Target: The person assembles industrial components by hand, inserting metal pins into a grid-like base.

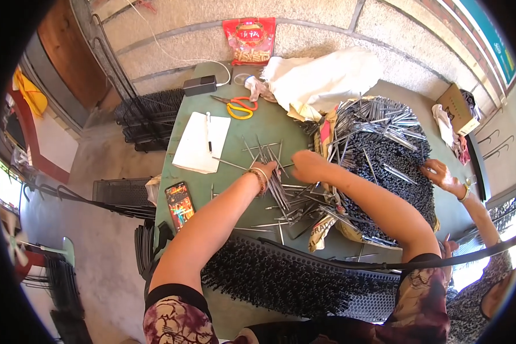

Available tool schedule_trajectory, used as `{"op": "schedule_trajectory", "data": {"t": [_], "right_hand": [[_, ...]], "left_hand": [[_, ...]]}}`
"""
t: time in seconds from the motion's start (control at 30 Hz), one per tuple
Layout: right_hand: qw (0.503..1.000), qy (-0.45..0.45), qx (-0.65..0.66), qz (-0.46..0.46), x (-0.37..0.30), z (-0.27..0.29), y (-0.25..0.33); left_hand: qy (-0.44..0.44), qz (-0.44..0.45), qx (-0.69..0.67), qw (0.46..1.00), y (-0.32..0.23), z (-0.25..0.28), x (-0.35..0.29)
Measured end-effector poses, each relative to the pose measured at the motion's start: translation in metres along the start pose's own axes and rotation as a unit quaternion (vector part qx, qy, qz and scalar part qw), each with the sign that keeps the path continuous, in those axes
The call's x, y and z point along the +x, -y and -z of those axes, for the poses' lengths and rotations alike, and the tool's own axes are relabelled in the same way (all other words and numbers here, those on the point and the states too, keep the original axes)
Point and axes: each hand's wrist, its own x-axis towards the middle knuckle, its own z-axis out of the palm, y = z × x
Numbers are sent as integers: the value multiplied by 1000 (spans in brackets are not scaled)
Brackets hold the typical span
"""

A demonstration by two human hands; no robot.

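Note:
My left hand [265, 169], a beaded bracelet at its wrist, is closed round a bunch of thin metal rods [277, 192] that fan out above and below the fingers. Close to its right, my right hand [311, 167] is curled with its fingertips pointing left. A thin rod seems to be at those fingertips, but the grip is partly hidden. Loose rods [281, 225] lie crisscross on the green table [183, 150] beneath both hands. Under my right forearm sits a big wrapped bundle of dark-ended rods [358, 155], with silver rods [384, 123] scattered on top.
Another person's hand [438, 174] touches the bundle's right side. Paper with a pen [208, 133], orange-and-yellow scissors [238, 108], a phone [180, 205], a black adapter [200, 85] and a red snack bag [250, 40] lie about. A perforated rack filled with black pieces [281, 275] hangs below the near edge.

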Motion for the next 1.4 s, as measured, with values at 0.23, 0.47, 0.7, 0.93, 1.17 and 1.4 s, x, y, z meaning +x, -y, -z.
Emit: {"op": "schedule_trajectory", "data": {"t": [0.23, 0.47, 0.7, 0.93, 1.17, 1.4], "right_hand": [[928, 114, -332, 128, -45, -35, -2], [968, 114, -181, 130, -22, -46, -10], [980, 66, -81, 170, 9, -37, -3], [925, 61, -186, 326, -67, -54, 61], [949, 70, -150, 269, -9, -55, 22], [935, -47, -239, 259, 35, -30, -16]], "left_hand": [[-60, 5, -26, 998, -11, -5, -15], [-18, -60, -3, 998, -43, 9, -31], [-62, -343, 379, 857, -74, 50, -19], [-87, -359, 560, 741, -75, 33, -18], [-116, -352, 619, 693, -70, 26, 22], [-193, -393, 631, 640, -59, 26, 31]]}}
